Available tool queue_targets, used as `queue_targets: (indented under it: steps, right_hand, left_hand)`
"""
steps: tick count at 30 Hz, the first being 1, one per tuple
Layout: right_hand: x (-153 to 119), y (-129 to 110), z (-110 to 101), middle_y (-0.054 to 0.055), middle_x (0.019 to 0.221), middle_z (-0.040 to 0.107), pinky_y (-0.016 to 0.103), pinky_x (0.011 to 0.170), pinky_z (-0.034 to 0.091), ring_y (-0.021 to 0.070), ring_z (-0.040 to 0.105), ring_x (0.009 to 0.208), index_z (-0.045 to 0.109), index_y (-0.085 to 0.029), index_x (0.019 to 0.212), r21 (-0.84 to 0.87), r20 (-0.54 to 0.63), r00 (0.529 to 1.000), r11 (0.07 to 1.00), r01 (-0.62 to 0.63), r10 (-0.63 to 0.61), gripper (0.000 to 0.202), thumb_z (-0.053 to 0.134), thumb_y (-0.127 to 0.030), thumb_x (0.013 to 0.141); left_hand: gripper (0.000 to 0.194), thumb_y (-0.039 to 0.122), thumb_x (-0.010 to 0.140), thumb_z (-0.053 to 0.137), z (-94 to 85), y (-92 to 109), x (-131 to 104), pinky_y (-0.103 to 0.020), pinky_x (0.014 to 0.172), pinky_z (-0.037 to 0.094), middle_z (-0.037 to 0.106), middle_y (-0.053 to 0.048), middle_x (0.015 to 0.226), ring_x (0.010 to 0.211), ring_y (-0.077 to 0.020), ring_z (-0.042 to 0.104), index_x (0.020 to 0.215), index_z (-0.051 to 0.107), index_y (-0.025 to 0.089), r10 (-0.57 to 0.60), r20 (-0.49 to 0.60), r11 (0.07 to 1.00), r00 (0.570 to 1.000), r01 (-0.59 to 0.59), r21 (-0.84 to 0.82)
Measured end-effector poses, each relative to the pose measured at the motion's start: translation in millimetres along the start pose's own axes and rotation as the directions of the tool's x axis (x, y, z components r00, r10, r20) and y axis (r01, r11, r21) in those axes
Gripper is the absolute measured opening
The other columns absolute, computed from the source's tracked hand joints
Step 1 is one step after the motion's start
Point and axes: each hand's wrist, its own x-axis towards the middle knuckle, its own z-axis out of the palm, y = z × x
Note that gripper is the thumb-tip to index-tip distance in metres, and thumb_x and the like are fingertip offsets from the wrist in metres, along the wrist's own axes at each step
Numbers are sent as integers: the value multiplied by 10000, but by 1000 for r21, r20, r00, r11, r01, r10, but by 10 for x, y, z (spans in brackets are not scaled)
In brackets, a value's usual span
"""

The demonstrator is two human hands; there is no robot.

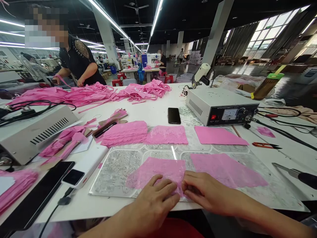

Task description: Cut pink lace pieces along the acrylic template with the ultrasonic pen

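My left hand [155,198] lies flat, fingers spread, on the near edge of a pink lace piece [158,168]. My right hand [204,190] rests beside it, fingertips pinching or pressing the seam where that lace meets a second pink lace piece [223,170]. Both pieces lie on a clear patterned plate [114,175] at the table's front edge. Behind the plate are a stack of pink lace [125,132], a single lace piece [166,135] and a plain pink fabric piece [219,135].
A white power unit [220,105] with a dial stands behind right, a grey unit [32,130] at left. A black phone [174,115], red snips [266,144], a handheld tool [297,175] and a phone on a power bank [79,173] lie around. Another person [76,61] handles pink garments [99,92] at back left.
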Motion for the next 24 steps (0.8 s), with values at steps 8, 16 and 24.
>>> queue_targets:
  steps: [8,16,24]
  right_hand:
    - [19,-7,49,40,851,609,292,639,390,169,537,713,524,-194,846,-141,26,1000,990,8,-4,116,444,-182,929]
    - [-24,7,69,34,804,578,282,616,379,155,488,667,452,-209,782,-33,-30,999,999,-31,30,182,386,-237,949]
    - [-11,-12,26,16,761,552,258,586,374,136,457,637,467,-206,765,131,-77,994,989,-66,76,183,418,-266,930]
  left_hand:
    - [249,157,983,430,13,0,-13,-405,1047,347,670,-81,1143,1048,-208,590,1177,586,162,8,-40,1000,999,-8,3]
    - [220,156,969,449,6,17,-13,-408,1043,350,663,-78,1114,1025,-211,590,1139,588,166,-6,11,1000,1000,6,29]
    - [245,146,942,480,22,17,-23,-430,1062,356,656,-93,1124,1040,-207,592,1162,574,197,-23,83,998,996,18,64]
